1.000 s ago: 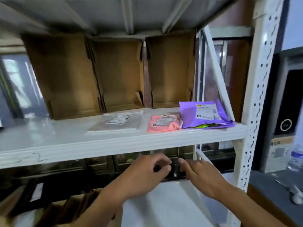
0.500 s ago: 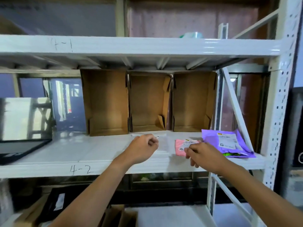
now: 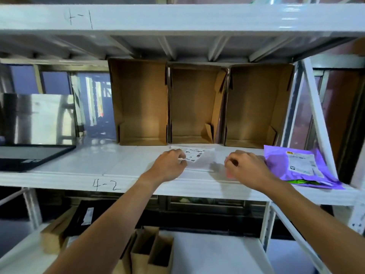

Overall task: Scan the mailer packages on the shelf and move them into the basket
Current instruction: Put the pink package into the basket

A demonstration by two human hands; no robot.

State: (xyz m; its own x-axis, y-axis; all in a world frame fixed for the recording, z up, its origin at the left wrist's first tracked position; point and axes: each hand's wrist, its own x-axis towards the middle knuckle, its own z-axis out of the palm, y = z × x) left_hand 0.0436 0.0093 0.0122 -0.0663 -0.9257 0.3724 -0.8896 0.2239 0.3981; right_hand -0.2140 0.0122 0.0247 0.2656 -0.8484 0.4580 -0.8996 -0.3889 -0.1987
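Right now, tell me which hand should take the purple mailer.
Right. The right hand sits just beside the purple mailer, while the left hand pinches the edge of the white mailer, farther left.

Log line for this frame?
left hand: at white mailer | right hand: over pink mailer | grips: unclear | purple mailer: on shelf, right end

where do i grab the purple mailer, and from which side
Pinch the near edge of the purple mailer, coming from the front. It lies flat on the shelf with that edge at the front lip, so fingers can likely get under it there; the brace blocks the right.
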